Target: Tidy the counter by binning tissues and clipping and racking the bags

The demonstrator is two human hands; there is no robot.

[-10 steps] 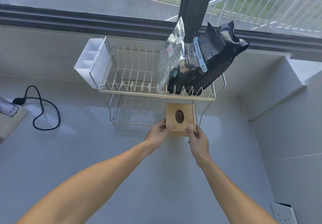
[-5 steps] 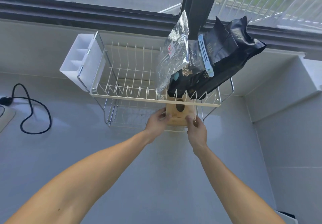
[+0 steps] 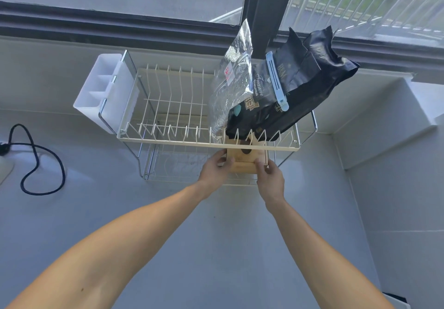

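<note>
black bag: script "Treasure", rest of print too small; clear bag: red label unreadable

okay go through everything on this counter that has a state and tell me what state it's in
Wooden box: gripped on both sides, partly under the rack's top tier.
Left hand: holding the box.
Right hand: holding the box.
Black bag: clipped shut, racked, leaning.
Clear bag: racked, upright.
Blue clip: clamped on black bag.
Caddy: empty.

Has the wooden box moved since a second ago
Yes. The wooden box, held by the left hand and right hand, has slid further under the dish rack; its top rail now crosses the box's hole.
</note>
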